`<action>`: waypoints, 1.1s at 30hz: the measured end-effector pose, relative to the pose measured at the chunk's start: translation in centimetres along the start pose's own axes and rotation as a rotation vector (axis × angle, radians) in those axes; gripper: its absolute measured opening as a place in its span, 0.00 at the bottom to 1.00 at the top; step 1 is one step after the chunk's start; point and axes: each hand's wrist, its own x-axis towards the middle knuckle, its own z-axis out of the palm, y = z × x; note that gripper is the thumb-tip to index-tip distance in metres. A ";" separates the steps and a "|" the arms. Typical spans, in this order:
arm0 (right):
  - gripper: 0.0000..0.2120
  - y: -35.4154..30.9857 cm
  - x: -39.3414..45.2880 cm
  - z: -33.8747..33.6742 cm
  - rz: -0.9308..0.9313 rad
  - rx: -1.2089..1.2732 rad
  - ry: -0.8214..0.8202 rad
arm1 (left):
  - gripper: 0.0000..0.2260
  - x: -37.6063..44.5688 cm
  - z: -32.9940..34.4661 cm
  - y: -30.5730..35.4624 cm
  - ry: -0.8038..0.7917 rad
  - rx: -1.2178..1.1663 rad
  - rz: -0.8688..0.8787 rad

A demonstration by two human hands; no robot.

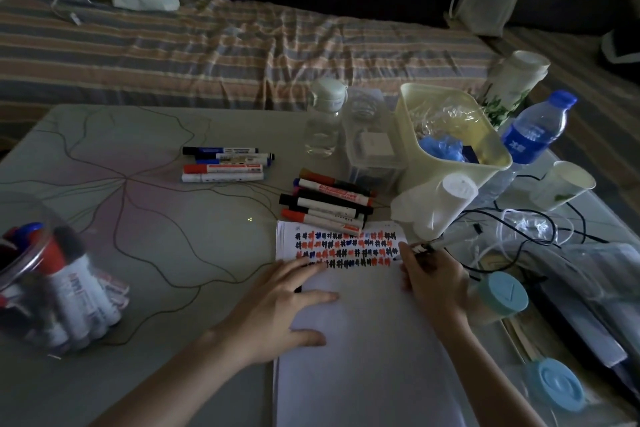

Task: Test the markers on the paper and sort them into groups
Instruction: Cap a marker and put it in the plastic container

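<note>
Dim light covers a low bench pulled up against a striped bed, and I read the scene from the head view alone. My left hand lies flat with fingers spread, pressing the near-left part of the paper and gripping nothing. My right hand is curled round a marker, its tip down at the right end of the lowest row of test marks; the barrel slants up and away toward the bench's far right, though the gloom makes its colour a guess, probably black.

Just beyond the paper's far edge sits one sorted group, barrels lying roughly left to right and touching one another. A second group rests further left, toward the bench's middle, also laid crosswise. The first pile is the nearer to my right hand, straight ahead of it; the second would mean reaching across the sheet.

At the left edge a clear jar holds untested markers, closer to my left hand. Cream tub, bottles and cables crowd the right side.
</note>
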 end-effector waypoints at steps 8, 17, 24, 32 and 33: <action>0.15 -0.3 -0.2 0.1 -0.004 0.002 -0.016 | 0.29 -0.1 0.0 0.1 -0.012 -0.027 0.000; 0.14 -0.1 -0.3 0.3 -0.018 0.012 -0.030 | 0.29 -0.1 -0.1 0.2 -0.027 -0.027 -0.021; 0.11 0.0 -0.2 0.2 -0.017 0.061 -0.013 | 0.29 0.0 -0.1 0.2 -0.012 -0.034 -0.014; 0.11 -0.5 -0.4 0.1 -0.005 0.056 -0.010 | 0.29 -0.7 -0.6 0.6 0.102 -0.141 -0.053; 0.11 -0.6 -0.4 0.1 -0.001 0.055 -0.013 | 0.28 -0.9 -0.7 0.4 0.125 -0.150 -0.074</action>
